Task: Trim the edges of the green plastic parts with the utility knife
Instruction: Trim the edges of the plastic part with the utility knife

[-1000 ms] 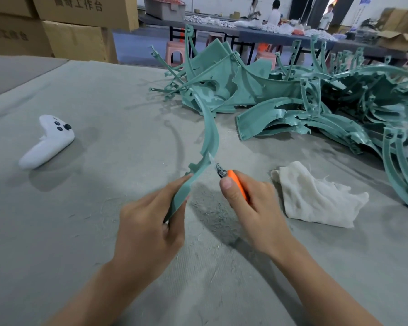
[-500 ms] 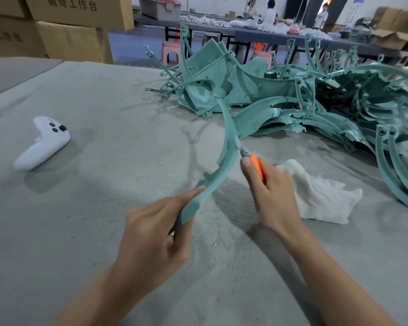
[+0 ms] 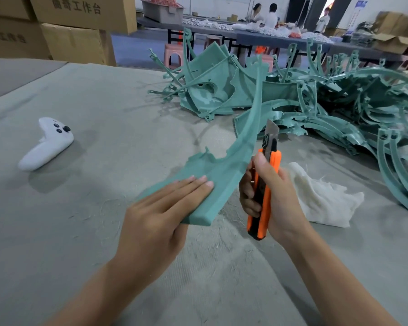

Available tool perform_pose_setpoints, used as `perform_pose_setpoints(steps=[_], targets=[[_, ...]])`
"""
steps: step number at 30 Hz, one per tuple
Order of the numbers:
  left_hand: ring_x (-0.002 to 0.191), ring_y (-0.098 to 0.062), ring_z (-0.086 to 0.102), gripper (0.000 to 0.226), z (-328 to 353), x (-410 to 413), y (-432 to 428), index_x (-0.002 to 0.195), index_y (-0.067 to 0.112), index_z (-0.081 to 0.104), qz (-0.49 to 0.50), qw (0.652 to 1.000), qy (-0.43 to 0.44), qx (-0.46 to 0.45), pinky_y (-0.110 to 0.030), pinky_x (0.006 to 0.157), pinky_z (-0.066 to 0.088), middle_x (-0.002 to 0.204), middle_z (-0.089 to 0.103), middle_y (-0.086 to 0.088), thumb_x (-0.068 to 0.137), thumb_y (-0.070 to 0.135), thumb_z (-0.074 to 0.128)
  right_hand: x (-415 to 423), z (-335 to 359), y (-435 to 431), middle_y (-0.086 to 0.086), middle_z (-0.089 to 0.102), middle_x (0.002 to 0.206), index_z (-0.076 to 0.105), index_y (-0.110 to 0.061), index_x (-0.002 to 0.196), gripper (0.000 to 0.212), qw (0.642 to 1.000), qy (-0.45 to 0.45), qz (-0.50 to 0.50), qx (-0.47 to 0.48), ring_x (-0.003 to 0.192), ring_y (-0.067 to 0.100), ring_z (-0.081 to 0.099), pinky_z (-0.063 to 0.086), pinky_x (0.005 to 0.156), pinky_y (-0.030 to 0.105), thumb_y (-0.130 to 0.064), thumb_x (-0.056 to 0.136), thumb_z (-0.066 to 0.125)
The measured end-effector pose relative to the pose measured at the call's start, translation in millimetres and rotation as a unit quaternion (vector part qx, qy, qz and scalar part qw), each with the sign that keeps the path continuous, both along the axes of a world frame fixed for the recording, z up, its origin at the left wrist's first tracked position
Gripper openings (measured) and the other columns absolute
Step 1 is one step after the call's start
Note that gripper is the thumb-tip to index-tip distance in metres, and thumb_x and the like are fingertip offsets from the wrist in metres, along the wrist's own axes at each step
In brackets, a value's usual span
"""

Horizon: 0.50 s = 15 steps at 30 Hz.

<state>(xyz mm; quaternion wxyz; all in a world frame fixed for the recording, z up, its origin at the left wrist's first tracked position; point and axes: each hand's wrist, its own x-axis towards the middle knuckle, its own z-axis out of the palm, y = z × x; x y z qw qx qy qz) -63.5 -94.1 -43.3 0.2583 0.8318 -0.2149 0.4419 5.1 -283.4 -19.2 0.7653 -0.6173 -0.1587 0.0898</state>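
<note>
Knife (image 3: 265, 203) now upright, gripped by right hand (image 3: 282, 198); left hand (image 3: 156, 220) apparently pinches curved green part (image 3: 224, 168).

Factory finishing floor, hand-work section. Landmark: a large heap of green plastic parts (image 3: 339, 109), moulded with ragged edges, dumped on a worktable (image 3: 92, 109) covered in grey felt. Just in front of the heap, an orange utility knife (image 3: 266, 203) is held beside one loose part (image 3: 222, 170). Left of the heap and further back: stacked cardboard cartons (image 3: 80, 43) with printed characters. Behind the heap: a long table (image 3: 257, 37) strewn with small white pieces, people (image 3: 271, 16) seated at it, pink plastic stools (image 3: 173, 52) beneath, and a grey bin (image 3: 163, 11) piled with red items. Behind the heap to the right: open cartons (image 3: 396, 36).
</note>
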Motion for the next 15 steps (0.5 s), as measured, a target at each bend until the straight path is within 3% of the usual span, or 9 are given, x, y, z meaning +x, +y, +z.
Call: perform_pose_setpoints(steps=[4,11,15], targets=[[0.118,-0.018,0.061,0.038,-1.6,0.4,2.7,0.119,0.008,0.066,0.020,0.998,-0.009,0.051,-0.039,0.098,0.050,0.124,0.064,-0.003,0.104,0.009,0.031,-2.1,3.4,-0.6,0.002,0.047,0.052,0.060,-0.023,0.068,0.019,1.000,-0.015,0.010,0.012,0.037,0.013,0.033,0.029,0.037,0.022,-0.027,0.086,0.067],[0.118,-0.021,0.060,0.035,-2.1,1.8,4.8,0.119,0.007,0.066,0.036,0.995,-0.017,0.087,-0.044,0.094,0.052,0.124,0.064,-0.005,0.099,0.000,0.038,1.0,4.0,-2.3,-0.001,0.045,0.052,0.063,-0.021,0.070,0.029,0.997,-0.008,-0.077,0.005,0.038,0.012,0.033,0.029,0.038,0.020,-0.019,0.099,0.057],[0.118,-0.018,0.060,0.035,-2.8,2.0,5.1,0.118,0.007,0.067,0.046,0.996,-0.024,0.066,-0.039,0.097,0.051,0.124,0.064,-0.002,0.098,-0.002,0.040,3.9,3.4,-4.9,0.000,0.037,0.051,0.044,-0.015,0.065,0.040,0.991,-0.008,-0.133,-0.013,0.040,0.015,0.029,0.026,0.038,0.024,-0.034,0.097,0.061]])
